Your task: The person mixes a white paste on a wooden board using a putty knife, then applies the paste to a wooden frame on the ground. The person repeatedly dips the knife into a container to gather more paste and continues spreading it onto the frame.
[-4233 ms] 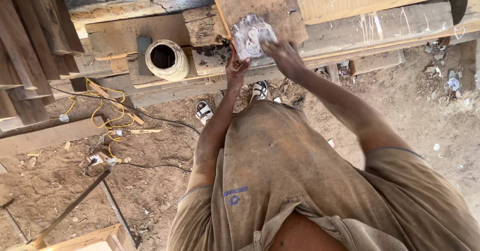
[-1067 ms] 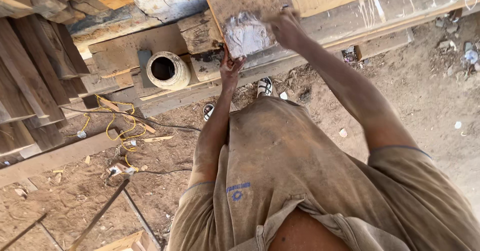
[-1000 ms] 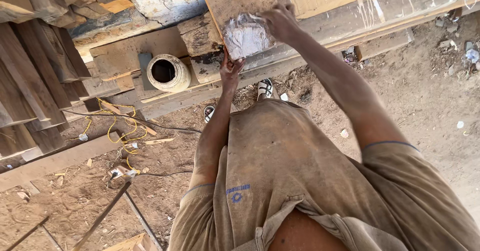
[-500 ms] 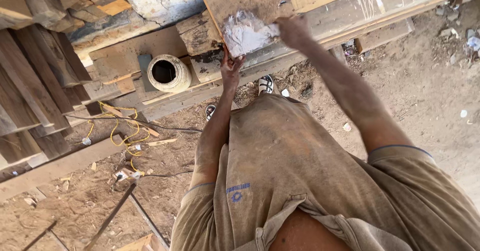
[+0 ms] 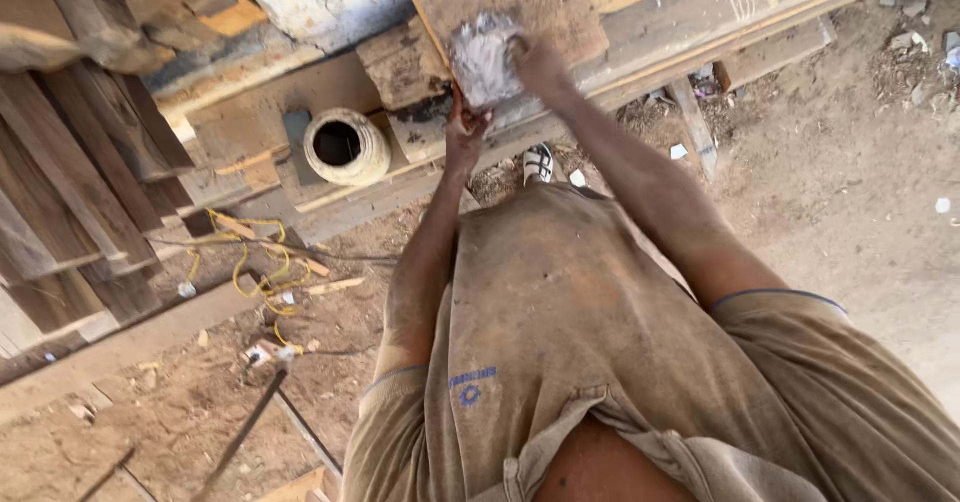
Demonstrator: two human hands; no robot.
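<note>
crumpled whitish-grey sheet [image 5: 487, 57], top centre of frame, on a brown wooden board [image 5: 520, 2]; right hand [image 5: 540, 62] presses it flat, left hand [image 5: 466, 132] fingertips pinch its lower edge. keep pressure even.

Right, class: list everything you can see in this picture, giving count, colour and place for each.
crumpled wrapper: one, silvery white, held on the board
square board: one, brown, top centre
round container: one, cream, open-mouthed, left of the hands
yellow cord: one, tangled, on the dirt at left
dark planks: several, stacked at left
shoe: one, white and black, below the hands
left hand: under the wrapper
right hand: on the wrapper's right edge
</note>
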